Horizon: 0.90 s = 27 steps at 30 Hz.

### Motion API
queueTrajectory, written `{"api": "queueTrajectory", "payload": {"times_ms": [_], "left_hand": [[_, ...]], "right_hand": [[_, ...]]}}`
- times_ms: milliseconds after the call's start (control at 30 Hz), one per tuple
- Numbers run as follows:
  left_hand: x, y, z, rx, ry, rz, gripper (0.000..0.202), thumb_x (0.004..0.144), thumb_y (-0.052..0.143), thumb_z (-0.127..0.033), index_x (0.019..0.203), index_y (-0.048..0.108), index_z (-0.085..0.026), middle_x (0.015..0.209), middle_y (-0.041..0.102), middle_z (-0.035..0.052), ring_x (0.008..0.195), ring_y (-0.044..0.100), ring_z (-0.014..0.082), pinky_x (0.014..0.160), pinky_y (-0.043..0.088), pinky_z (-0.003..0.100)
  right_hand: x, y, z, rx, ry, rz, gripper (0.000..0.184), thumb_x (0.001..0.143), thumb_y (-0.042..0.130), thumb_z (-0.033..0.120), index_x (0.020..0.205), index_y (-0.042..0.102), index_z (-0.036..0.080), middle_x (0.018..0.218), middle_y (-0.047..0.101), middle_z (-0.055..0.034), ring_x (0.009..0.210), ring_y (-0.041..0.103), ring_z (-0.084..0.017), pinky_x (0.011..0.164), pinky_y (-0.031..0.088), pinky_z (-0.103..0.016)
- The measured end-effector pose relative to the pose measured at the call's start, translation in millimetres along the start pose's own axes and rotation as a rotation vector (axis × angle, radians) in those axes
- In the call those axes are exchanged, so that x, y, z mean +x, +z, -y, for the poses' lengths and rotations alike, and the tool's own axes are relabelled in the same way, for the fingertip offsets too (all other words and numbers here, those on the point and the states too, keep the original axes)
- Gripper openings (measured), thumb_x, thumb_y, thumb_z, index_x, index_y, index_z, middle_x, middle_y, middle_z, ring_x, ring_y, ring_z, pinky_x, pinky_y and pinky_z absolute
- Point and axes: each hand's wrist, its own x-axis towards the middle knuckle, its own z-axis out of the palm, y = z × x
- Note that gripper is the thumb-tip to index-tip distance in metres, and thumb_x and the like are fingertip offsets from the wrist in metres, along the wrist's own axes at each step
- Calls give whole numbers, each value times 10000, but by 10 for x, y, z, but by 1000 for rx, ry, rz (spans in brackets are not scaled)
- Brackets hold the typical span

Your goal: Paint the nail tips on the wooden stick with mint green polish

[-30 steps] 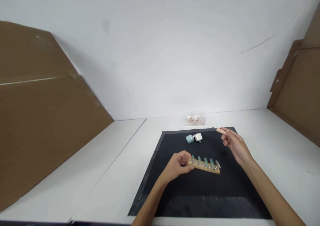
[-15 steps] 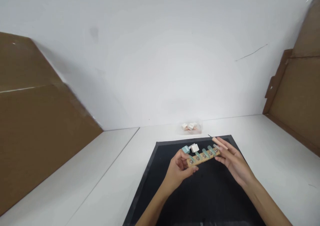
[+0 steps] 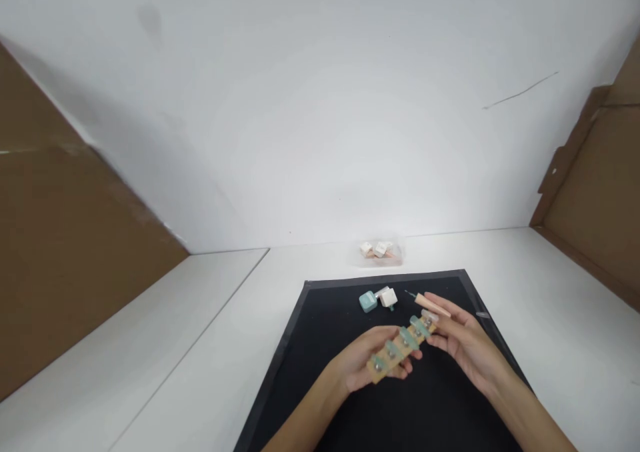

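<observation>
- Wooden strip point(image 3: 400, 349), tan, carrying a row of teal nail tips fixed with small silver studs; held tilted above the middle of the black mat point(image 3: 320, 345), clear of its surface.
- Left hand point(image 3: 367, 362): palm up beneath the lower end of the strip, fingers curled around it in a grasp.
- Right hand point(image 3: 463, 345): fingertips meet the upper end of the strip; a thin brush point(image 3: 425, 301) with a pale handle is pinched between its fingers, dark tip pointing toward the mat's far edge.
- Teal polish bottle point(image 3: 369, 301), lying on the mat near its far edge, touching a white cap point(image 3: 388, 297) just beside it.
- Clear packet point(image 3: 381, 252) with small white pieces, on the white table point(image 3: 200, 345) just beyond the mat's far edge.
- Brown cardboard panels point(image 3: 60, 259), standing at the left and right edges of the table.
- White wall point(image 3: 320, 105) behind.
</observation>
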Motion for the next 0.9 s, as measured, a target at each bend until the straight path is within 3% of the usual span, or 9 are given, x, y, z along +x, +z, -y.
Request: {"api": "queueTrajectory", "payload": {"times_ms": [67, 167, 267, 333, 467, 600, 900], "left_hand": [[8, -23, 36, -2, -21, -2, 363, 731, 683, -443, 834, 664, -96, 689, 702, 76, 514, 609, 113, 500, 434, 206], [-3, -75, 85, 15, -2, 14, 474, 648, 733, -530, 789, 675, -81, 588, 661, 55, 446, 549, 94, 446, 387, 198], [-27, -130, 128, 11, -6, 32, 549, 522, 802, -549, 769, 685, -73, 561, 642, 41, 421, 527, 83, 414, 363, 189], [-47, -139, 149, -7, -17, 29, 538, 519, 814, -522, 788, 691, -72, 567, 641, 34, 413, 523, 82, 413, 372, 193], [-80, -96, 164, -86, 20, -8, 364, 646, 762, -386, 825, 685, -78, 605, 639, 32, 482, 561, 102, 487, 416, 217], [-91, -77, 161, -144, 63, -22, 305, 665, 735, -308, 879, 676, -98, 683, 626, 25, 598, 588, 116, 584, 447, 235], [-65, -108, 177, -133, 156, -1, 350, 611, 802, -310, 890, 665, -148, 766, 618, 20, 685, 586, 128, 653, 448, 253]], "right_hand": [[15, 39, -44, -26, 38, 24, 447, 541, 874, 302, 961, 742, 225, 899, 744, -45, 708, 663, -142, 654, 555, -267], [30, 90, -91, -81, 82, 49, 467, 523, 879, 337, 952, 745, 215, 825, 734, -36, 712, 662, -149, 651, 555, -271], [45, 136, -120, -137, 103, 53, 481, 486, 889, 362, 924, 752, 220, 764, 722, -19, 660, 644, -132, 620, 541, -252], [67, 148, -127, -182, 89, 41, 484, 480, 886, 376, 918, 753, 220, 750, 716, -17, 622, 625, -123, 598, 524, -248], [142, 80, -107, -298, -91, -74, 454, 512, 848, 463, 875, 753, 208, 736, 694, -20, 623, 582, -128, 585, 483, -251], [171, -8, -71, -437, -310, -189, 400, 550, 810, 514, 795, 740, 205, 612, 619, 11, 590, 516, -117, 585, 436, -241], [94, 2, -96, -435, -389, -86, 363, 583, 787, 535, 631, 662, 197, 458, 487, 31, 440, 397, -106, 444, 325, -244]]}}
